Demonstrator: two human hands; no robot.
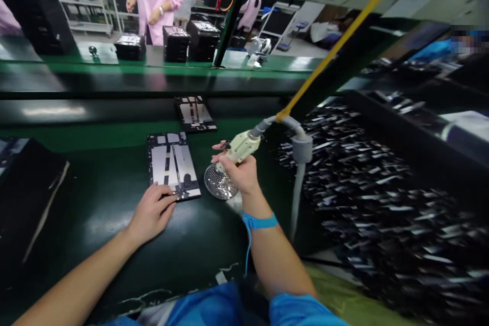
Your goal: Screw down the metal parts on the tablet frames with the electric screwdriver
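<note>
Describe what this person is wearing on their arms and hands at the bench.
Both hands are bare, with no gloves. The left hand and its forearm carry nothing. The right hand has a blue wrist strap with a thin blue cord hanging from it. Blue short sleeves show at the bottom edge.

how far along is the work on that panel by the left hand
Looks done: a second panel lies farther back on the green belt, though whether it is finished cannot be told.
In hand: the left hand rests its fingers on the near panel; the right hand holds the electric screwdriver above the round screw dish.
Left: the tool tip is off the near panel, so fastening there seems pending.
</note>
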